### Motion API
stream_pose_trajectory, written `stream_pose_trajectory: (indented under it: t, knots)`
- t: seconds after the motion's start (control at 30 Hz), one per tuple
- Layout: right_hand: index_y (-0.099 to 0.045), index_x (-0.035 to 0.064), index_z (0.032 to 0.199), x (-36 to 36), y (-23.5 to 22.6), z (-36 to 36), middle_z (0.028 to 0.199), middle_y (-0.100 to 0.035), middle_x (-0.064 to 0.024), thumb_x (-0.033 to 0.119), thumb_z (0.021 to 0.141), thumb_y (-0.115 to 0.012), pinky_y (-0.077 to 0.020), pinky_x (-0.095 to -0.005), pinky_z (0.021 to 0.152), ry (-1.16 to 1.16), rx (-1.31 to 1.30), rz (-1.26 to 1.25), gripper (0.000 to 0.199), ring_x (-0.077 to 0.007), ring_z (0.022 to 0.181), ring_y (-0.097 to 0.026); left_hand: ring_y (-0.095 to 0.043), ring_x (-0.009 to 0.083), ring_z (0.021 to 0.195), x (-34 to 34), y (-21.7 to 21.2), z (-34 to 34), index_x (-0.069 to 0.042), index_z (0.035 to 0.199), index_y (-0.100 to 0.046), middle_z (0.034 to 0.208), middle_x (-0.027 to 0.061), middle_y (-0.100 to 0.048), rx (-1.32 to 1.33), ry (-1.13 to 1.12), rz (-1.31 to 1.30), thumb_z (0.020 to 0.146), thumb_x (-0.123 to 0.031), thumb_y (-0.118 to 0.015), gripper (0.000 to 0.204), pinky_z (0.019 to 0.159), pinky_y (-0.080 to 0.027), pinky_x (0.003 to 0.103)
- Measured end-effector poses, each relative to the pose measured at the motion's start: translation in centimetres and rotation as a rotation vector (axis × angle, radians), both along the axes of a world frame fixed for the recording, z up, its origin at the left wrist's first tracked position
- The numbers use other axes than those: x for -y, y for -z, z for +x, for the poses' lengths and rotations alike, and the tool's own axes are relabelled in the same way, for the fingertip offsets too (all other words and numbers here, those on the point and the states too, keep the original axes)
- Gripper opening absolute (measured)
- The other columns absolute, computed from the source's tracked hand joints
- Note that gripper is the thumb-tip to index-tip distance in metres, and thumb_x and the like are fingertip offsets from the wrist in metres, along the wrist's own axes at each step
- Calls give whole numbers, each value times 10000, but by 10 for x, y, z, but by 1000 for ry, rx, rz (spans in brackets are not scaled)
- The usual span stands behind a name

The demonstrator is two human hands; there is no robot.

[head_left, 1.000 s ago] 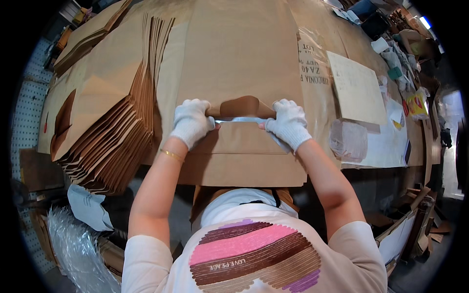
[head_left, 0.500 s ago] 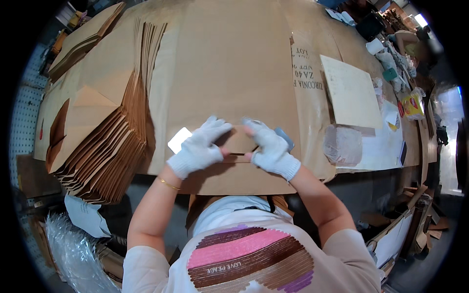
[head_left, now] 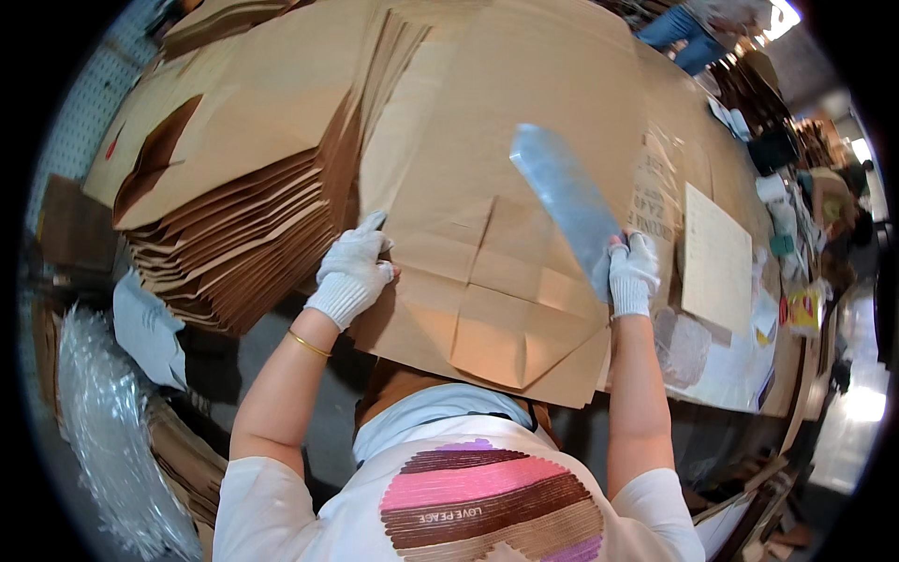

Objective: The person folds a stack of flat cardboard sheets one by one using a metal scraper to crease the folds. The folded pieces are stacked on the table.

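A large brown kraft paper bag [head_left: 524, 103] lies flat before me, its near end [head_left: 501, 323] creased and folded into flaps. My left hand [head_left: 354, 272], in a white fingerless glove, is closed at the bag's left edge, thumb and fingers pinching the paper. My right hand [head_left: 635, 272], gloved alike, is closed round the lower right side of a long, flat, shiny blue-grey strip [head_left: 565, 201]. The strip slants up and left above the bag, its far end angled. Whether it is metal or plastic I cannot tell.
Folded paper bags [head_left: 248, 229] are fanned out in a thick stack at the left. A pale board [head_left: 716, 253] and a clear plastic piece [head_left: 681, 347] lie at the right. Clear plastic wrap [head_left: 108, 440] stands lower left. Another person [head_left: 693, 33] is at the far right.
My hands have moved apart from the bag's near middle, left to its edge, right outward with the strip raised. The near end now shows folded flaps. The view has turned.
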State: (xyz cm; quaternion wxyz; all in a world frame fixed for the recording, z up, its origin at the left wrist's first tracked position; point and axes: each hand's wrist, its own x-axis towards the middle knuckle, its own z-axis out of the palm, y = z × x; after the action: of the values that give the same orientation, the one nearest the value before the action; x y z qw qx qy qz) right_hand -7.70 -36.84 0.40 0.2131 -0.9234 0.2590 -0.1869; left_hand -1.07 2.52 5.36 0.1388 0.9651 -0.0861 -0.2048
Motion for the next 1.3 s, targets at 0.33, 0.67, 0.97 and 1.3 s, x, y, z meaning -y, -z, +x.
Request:
stream_pose_trajectory:
  t: [0.33, 0.67, 0.97, 1.3]
  knots:
    - [-760, 127, 962, -215, -58, 88, 1005, -746, -92, 183, 864, -662, -513, -400, 971, -1141, -375, -608, 149, -275, 1026, -704, -567, 325, 1336, -23, 43, -11, -61, 1080, -725, 1565, 70, -517, 156, -143, -304, 833, -80, -772, 252, 1099, -474, 380]
    - [-759, 111, 962, -155, -86, 101, 993, -745, -128, 144, 839, -646, -550, -433, 822, -847, -651, -626, 171, -320, 946, -712, -622, 326, 1256, -14, 47, -10, -15, 974, -758, 1482, 125, -591, 197, -216, -359, 839, -29, -709, 144, 1034, -522, 393]
    - [-651, 7, 1097, -32, 3, -97, 1087, -676, -220, 247, 872, -666, -509, -521, 922, -313, -169, -168, 329, -423, 1037, -645, -651, 257, 949, -16, 29, -13, -87, 987, -714, 1099, 68, -679, -10, -332, -541, 903, -176, -687, 125, 835, -537, 374]
    - [-602, -18, 861, -142, -21, 26, 767, -652, -152, 142, 926, -692, -479, -357, 637, -380, 119, 164, 195, -188, 694, -603, -678, 353, 870, -72, -227, 105, -95, 950, -692, 884, 134, -695, 942, 577, 6, 903, -185, -605, 134, 786, -555, 432]
